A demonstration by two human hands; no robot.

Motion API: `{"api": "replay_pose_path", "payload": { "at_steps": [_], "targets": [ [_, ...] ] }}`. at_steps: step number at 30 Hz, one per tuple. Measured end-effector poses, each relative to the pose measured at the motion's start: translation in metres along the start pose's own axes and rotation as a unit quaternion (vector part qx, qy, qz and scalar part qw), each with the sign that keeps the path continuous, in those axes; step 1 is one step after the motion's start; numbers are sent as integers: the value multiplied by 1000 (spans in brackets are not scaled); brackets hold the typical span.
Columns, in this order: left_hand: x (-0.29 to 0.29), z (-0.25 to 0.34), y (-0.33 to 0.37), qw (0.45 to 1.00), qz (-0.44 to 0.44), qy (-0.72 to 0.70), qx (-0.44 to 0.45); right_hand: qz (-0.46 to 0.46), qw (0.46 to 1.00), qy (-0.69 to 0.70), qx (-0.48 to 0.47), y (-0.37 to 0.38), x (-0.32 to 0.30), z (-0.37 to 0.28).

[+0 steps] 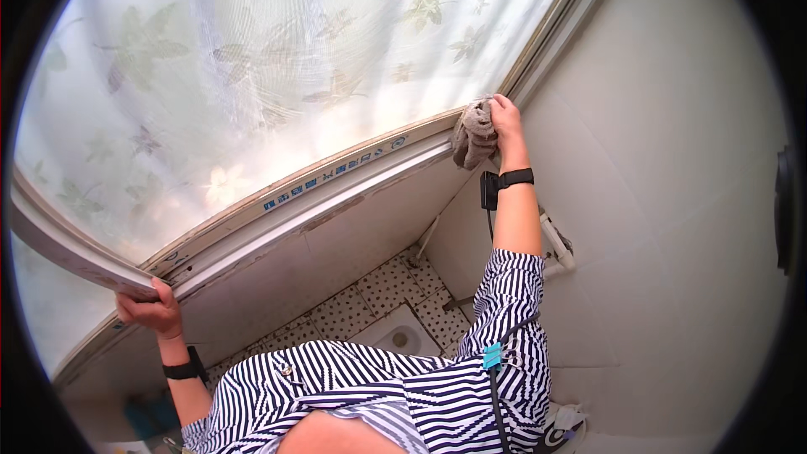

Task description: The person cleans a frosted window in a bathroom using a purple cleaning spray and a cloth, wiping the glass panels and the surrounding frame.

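At the right end of the window sill my right hand [507,118] is closed on a bunched grey-brown cloth [477,134]. The cloth presses into the lower right corner of the window frame [345,151] and hangs over the sill's edge. Far to the left, my left hand [151,309] grips the lower end of the upright white sash edge [76,244], its thumb up against the frame. Above the frame spreads a large frosted window pane [252,59] with a leaf pattern and whitish streaks. Both wrists wear black bands.
Pale wall tiles [672,160] rise close on the right. A white pipe [555,244] runs along that wall beside my right forearm. Below lie a dotted tile floor [345,311] and a white squat toilet [403,332]. Some items stand at the lower right.
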State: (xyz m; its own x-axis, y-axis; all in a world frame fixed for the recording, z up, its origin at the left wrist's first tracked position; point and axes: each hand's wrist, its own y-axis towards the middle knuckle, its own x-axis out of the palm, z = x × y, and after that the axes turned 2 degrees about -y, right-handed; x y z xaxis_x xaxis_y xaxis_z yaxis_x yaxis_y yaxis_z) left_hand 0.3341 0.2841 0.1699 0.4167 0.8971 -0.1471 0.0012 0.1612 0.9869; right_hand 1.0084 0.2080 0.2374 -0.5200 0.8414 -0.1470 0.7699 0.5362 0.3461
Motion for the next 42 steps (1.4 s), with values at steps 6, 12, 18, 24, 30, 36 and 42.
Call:
{"api": "replay_pose_path", "payload": {
  "at_steps": [6, 12, 18, 24, 30, 36, 42],
  "targets": [
    [18, -21, -19, 1000, -13, -6, -4, -30, 980, -125, 151, 15, 21, 18],
    [22, -26, -19, 1000, -8, -22, 11, -73, 965, -233, 99, 17, 21, 11],
    [0, -32, -22, 999, 22, 7, 30, -57, 976, -206, 29, -14, 5, -5],
    [-20, -40, -40, 998, 24, -57, -13, -54, 984, -169, 18, -60, 10, -26],
    [-8, -24, -35, 999, -5, -20, 26, -84, 980, -177, -29, -75, 29, -20],
    [-7, 2, -9, 998, 4, 0, 67, -134, 968, -210, -41, -120, 84, -40],
    [9, 2, -6, 997, 13, -35, 61, -175, 951, -247, -70, -168, 136, -57]
  ]
}}
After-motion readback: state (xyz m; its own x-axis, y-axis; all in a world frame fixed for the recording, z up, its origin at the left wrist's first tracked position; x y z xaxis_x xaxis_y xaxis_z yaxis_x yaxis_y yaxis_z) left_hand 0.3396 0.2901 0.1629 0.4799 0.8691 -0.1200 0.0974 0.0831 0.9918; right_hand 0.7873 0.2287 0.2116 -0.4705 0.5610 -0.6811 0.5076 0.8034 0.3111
